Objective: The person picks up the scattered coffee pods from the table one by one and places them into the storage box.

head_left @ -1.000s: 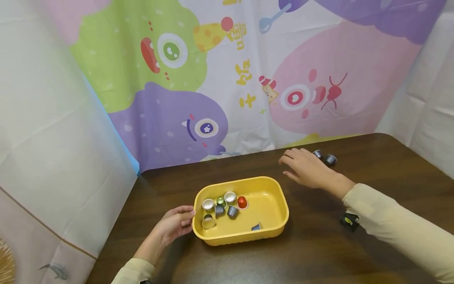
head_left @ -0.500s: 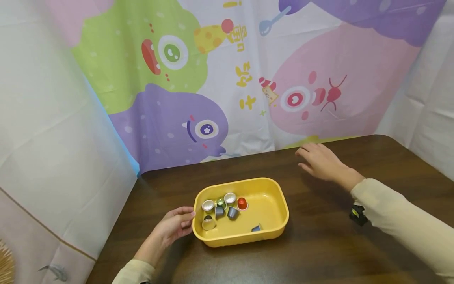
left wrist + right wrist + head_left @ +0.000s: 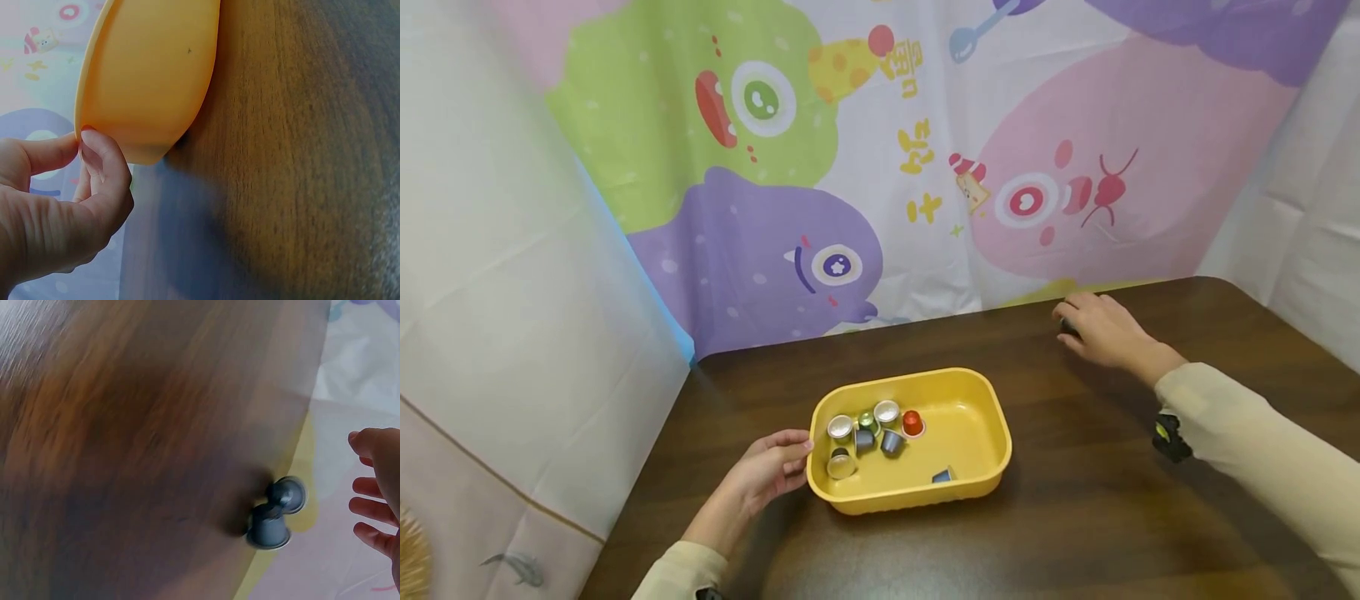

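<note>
My left hand (image 3: 767, 468) pinches the left rim of a yellow tray (image 3: 917, 502) between thumb and fingers; the left wrist view shows the fingertips on the rim. Inside the tray lie several coffee capsules: a red capsule (image 3: 912, 422), a green capsule (image 3: 867, 421), a blue capsule (image 3: 943, 475), and grey and silver-lidded ones grouped at the left. Over the table's back right, my right hand (image 3: 1108, 332) has its fingers spread and slightly bent. Below it are two dark grey capsules, one upright (image 3: 269, 528) and one tipped (image 3: 289, 495), mostly hidden by the hand in the head view.
The dark wooden table (image 3: 1037, 533) ends at a cartoon-printed curtain (image 3: 925, 275) along the back. White cloth walls (image 3: 497, 250) stand at the left and right sides. A black strap device (image 3: 1171, 437) sits on the right wrist.
My right hand has moved rightward and lower over the two dark capsules beyond the tray, covering them in the head view. The left hand and the tray have stayed in place.
</note>
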`<state>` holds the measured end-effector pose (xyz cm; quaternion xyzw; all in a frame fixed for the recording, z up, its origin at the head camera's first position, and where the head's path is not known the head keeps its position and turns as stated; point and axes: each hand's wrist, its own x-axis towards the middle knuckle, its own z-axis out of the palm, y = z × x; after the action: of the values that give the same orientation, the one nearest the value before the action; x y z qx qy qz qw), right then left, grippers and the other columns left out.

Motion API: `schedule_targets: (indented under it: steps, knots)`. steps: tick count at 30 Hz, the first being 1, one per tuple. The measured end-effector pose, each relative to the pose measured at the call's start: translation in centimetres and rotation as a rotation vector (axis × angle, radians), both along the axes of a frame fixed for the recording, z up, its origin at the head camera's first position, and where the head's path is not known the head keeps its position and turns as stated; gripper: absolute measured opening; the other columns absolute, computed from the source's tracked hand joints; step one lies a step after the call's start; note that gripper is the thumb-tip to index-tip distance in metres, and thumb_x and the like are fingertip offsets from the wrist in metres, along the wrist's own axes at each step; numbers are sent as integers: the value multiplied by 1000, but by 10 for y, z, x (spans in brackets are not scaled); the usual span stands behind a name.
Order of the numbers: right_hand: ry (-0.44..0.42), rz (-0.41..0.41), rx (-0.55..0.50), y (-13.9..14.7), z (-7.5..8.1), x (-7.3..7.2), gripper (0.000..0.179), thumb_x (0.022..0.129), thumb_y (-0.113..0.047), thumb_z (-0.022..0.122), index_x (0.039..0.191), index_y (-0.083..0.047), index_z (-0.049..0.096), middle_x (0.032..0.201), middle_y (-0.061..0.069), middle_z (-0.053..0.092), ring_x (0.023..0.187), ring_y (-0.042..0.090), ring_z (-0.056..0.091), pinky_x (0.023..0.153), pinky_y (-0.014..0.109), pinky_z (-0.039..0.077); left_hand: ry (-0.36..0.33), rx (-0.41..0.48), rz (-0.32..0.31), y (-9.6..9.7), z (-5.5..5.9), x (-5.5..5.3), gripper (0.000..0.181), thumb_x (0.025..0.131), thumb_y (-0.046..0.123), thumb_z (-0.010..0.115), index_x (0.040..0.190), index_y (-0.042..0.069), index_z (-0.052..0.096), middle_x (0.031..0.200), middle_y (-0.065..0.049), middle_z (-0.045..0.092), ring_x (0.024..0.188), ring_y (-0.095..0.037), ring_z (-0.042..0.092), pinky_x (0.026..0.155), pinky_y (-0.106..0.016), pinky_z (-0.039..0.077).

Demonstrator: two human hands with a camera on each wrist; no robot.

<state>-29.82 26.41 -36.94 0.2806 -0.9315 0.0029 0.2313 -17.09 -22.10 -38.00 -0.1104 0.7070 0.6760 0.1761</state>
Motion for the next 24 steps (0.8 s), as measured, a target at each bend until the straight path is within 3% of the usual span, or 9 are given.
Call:
schedule_targets:
  steps: [17,24]
  knots:
    - [-97,-110,79,27,-11,-14,36,82,-19,75,108,3,62,99,20,61,93,40,60,74,52,50,-2,-14,-12,0,3,-2,34,98,11,56,127,-4,46,88,5,62,76,-6,58,71,-23,53]
    - [-178,-157,91,31,-15,-15,37,84,-20,75,110,4,62,100,20,62,91,38,61,75,52,51,-12,-12,-15,-1,2,-2,33,98,11,56,126,-3,47,88,5,61,76,-6,58,71,-22,54]
